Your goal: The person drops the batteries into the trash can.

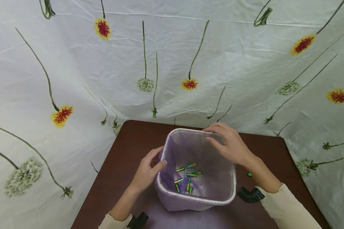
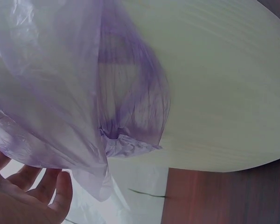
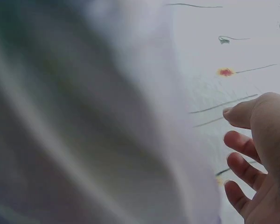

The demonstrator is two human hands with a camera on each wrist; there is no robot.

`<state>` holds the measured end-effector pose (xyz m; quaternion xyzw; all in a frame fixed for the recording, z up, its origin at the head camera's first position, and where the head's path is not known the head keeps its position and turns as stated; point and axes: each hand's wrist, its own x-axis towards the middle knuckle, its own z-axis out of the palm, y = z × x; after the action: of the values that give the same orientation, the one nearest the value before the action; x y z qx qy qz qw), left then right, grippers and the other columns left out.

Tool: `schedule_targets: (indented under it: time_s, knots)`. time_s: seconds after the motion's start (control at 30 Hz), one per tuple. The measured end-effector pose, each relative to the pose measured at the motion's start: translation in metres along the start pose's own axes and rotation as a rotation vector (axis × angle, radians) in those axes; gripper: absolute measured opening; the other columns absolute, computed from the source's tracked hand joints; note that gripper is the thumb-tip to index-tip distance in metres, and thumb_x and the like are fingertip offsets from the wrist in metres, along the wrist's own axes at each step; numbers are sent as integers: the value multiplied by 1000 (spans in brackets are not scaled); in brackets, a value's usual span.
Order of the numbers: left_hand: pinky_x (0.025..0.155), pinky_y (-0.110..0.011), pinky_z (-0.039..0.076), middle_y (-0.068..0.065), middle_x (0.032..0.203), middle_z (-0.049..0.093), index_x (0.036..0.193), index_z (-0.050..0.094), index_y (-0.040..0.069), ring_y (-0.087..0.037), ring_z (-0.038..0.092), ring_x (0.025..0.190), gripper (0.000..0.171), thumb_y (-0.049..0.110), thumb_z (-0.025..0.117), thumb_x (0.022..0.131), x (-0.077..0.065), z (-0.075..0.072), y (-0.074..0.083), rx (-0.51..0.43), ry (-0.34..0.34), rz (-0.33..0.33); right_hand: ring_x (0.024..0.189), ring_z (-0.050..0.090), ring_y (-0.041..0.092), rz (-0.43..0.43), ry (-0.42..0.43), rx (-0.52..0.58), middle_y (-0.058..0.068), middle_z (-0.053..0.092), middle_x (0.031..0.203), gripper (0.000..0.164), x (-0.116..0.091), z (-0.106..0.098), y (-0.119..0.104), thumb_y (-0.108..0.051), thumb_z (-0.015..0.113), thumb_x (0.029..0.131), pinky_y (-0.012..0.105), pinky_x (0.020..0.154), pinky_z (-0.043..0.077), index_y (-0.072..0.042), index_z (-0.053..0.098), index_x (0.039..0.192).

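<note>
A trash bin [image 1: 196, 201] stands on the table, lined with a thin purple plastic bag [image 2: 130, 93] folded over its rim. Several small green and gold batteries [image 1: 192, 175] lie scattered on the lined bottom. At the bin's left side, my left hand [image 1: 146, 170] holds the rim, thumb over the edge and fingers along the outside. My right hand [image 1: 227, 143] is over the far right corner, thumb and fingers spread apart with nothing seen between them. In the right wrist view a blurred pale surface fills the left, beside the right hand [image 3: 266, 158].
The dark brown table [image 1: 126, 152] extends around the bin. A green object [image 1: 249, 174], partly hidden by my right forearm, lies on it to the right. White flower-printed cloth [image 1: 172, 63] hangs behind and at both sides.
</note>
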<state>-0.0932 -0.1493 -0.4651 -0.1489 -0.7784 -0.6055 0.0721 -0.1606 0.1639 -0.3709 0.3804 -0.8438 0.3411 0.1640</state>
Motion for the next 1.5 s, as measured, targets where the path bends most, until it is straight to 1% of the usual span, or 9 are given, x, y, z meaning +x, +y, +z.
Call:
schedule_targets:
  time_s: [0.23,0.47,0.63,0.8,0.9,1.07,1.23,1.33,1.5]
  knots:
    - [90,-33,53,-11,129,64,143,58,0,-25,59,112,51,8,69,93,0,0,0,18,6,16,106,65,25,25,-4,-1,3,68,116,27,-10,-9,6,-1,75,91,48,86,52,-5,73,118]
    - [91,-34,52,-12,132,63,144,58,1,-26,59,113,52,9,69,94,0,0,-1,21,-1,19,97,64,21,50,1,-13,5,70,114,26,-21,-14,12,0,75,91,40,75,51,-4,74,116]
    - [93,-35,51,-12,134,62,144,58,1,-27,58,116,52,9,68,94,0,0,-1,17,-2,12,99,64,19,81,8,-30,2,70,116,27,-30,-21,18,1,75,91,35,80,50,-5,74,118]
    - [94,-36,51,-12,136,61,144,57,2,-28,57,117,51,10,67,95,0,1,-1,5,-6,1,92,61,14,146,39,-29,2,70,111,30,-42,-28,27,3,74,91,34,77,48,-6,73,119]
    - [94,-36,51,-13,136,61,144,57,2,-28,57,117,51,10,67,95,0,1,-2,2,-8,3,92,60,14,198,63,-38,1,69,110,29,-51,-31,34,2,74,92,35,77,47,-7,73,120]
    - [94,-35,51,-13,135,61,144,57,1,-28,57,117,51,9,67,95,0,0,-3,5,-11,14,95,60,14,267,94,-69,2,70,112,29,-65,-37,47,-1,74,93,27,75,45,-8,73,121]
    - [91,-34,53,-13,135,62,144,57,1,-28,58,115,51,9,68,95,1,-1,-2,12,-17,20,94,58,7,317,127,-58,3,70,107,28,-79,-39,61,-2,73,94,23,73,43,-8,73,121]
    - [90,-35,53,-13,135,61,144,56,1,-28,58,114,51,10,67,95,1,-1,-1,16,-24,24,93,58,6,369,130,-58,8,70,106,26,-90,-39,70,-3,72,96,22,75,44,-6,73,121]
    - [92,-35,53,-14,139,59,146,54,1,-28,58,117,53,11,67,96,0,-1,-1,15,-33,12,95,58,10,460,107,-82,11,70,111,26,-110,-37,84,-9,70,99,22,74,46,-6,71,125]
